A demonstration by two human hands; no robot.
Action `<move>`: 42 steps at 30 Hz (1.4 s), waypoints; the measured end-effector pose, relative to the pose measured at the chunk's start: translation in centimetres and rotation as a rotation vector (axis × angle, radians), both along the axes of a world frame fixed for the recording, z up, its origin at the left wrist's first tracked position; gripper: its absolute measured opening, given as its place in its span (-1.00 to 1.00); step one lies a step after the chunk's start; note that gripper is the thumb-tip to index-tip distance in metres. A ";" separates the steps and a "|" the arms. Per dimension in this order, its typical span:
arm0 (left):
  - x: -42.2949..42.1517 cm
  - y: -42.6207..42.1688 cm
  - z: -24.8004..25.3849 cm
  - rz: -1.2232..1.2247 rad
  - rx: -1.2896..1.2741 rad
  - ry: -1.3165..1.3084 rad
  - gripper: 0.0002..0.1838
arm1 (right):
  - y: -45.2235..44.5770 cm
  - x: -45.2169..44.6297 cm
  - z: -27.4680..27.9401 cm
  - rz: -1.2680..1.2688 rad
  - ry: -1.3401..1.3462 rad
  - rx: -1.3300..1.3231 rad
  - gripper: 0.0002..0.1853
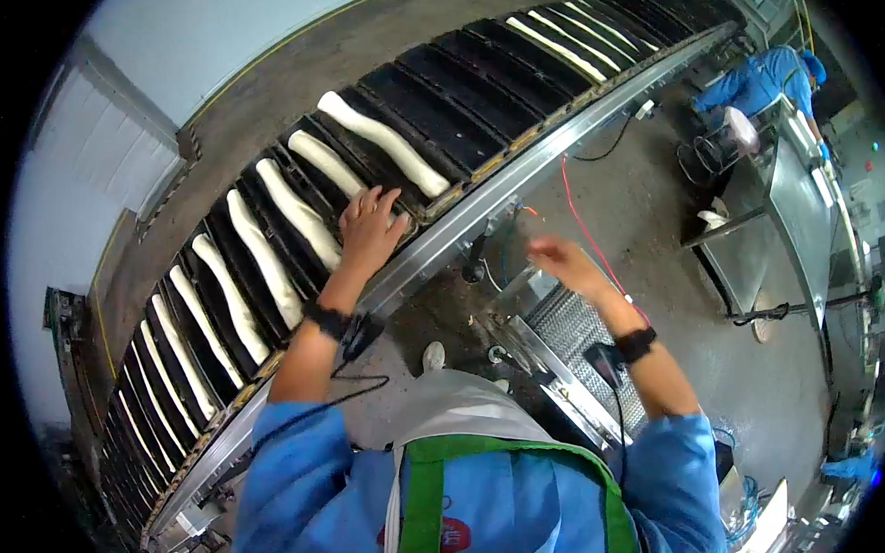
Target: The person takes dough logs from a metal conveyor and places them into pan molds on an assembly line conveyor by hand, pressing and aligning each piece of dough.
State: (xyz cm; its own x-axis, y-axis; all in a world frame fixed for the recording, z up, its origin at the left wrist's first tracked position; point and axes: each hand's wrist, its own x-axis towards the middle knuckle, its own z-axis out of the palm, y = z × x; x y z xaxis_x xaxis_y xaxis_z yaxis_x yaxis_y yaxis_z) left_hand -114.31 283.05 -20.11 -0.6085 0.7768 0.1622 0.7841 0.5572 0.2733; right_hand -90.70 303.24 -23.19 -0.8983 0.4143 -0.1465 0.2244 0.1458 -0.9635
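My left hand [371, 230] is open, its fingers spread over the near end of a long pale dough strip [325, 160] in a black conveyor tray. The hand covers that end, so I cannot tell how firmly it touches. Another dough strip [384, 143] lies in a tray just beyond, and a further strip [294, 208] rests on the other side of the hand. Out past the conveyor's edge, my right hand [570, 264] hangs in the air above the floor and a perforated metal step. Its fingers are slightly blurred and loosely bent apart, with nothing visible in them.
The conveyor of black trays [434, 101] curves across the view, with several more dough strips along it and a metal rail [474, 204] on my side. A red cable [581, 218] crosses the floor. At right, a person in blue [761, 81] bends near a metal table [796, 206].
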 end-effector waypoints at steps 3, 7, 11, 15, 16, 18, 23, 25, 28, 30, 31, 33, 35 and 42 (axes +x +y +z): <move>-3.5 6.0 -2.1 -0.022 -0.035 0.181 -0.64 | 3.8 8.3 0.3 -0.112 -0.235 -0.069 -0.69; -7.0 11.9 -3.2 0.198 -0.322 -0.012 -0.60 | 7.7 21.4 -2.8 -0.381 -0.309 0.012 -0.77; -5.2 13.9 -2.5 0.260 -0.419 -0.057 -0.61 | 10.6 38.2 -9.1 -0.387 -0.601 0.591 -0.73; -1.2 12.3 -1.7 0.306 -0.393 -0.106 -0.63 | 6.9 50.3 -9.4 -0.564 -1.203 0.593 -0.42; -0.7 11.8 -3.4 0.259 -0.316 -0.003 -0.64 | 5.9 52.2 -9.2 -0.658 -1.405 0.498 -0.36; 0.3 11.8 -4.7 0.222 -0.199 0.006 -0.65 | 4.3 54.5 -7.5 -0.612 -1.706 0.410 -0.38; 4.5 13.0 -5.5 0.302 -0.132 0.016 -0.67 | 3.3 58.8 -7.3 -0.623 -1.778 0.561 -0.51; 4.5 13.1 -6.0 0.354 -0.142 0.064 -0.68 | 4.8 59.2 -8.1 -0.570 -1.748 0.744 -0.57; 4.3 13.0 -6.4 0.360 -0.127 0.086 -0.69 | 8.5 57.8 -7.6 -0.560 -1.702 0.910 -0.61; 4.5 12.9 -6.1 0.366 -0.156 0.082 -0.68 | 10.4 59.3 -9.8 -0.510 -1.491 1.281 -0.65; 4.4 13.3 -5.8 0.350 -0.171 0.075 -0.68 | 12.5 59.7 -10.1 -0.498 -1.479 1.284 -0.65; 4.9 13.5 -5.3 0.359 -0.190 0.102 -0.69 | 16.5 59.5 -9.8 -0.501 -1.442 0.805 -0.70; 4.5 13.8 -5.6 0.329 -0.189 0.123 -0.70 | 20.3 56.5 -6.1 -0.693 -1.185 0.788 -0.70; 4.5 14.1 -5.0 0.296 -0.200 0.145 -0.72 | 24.7 34.7 12.2 -0.922 -0.073 0.429 -0.57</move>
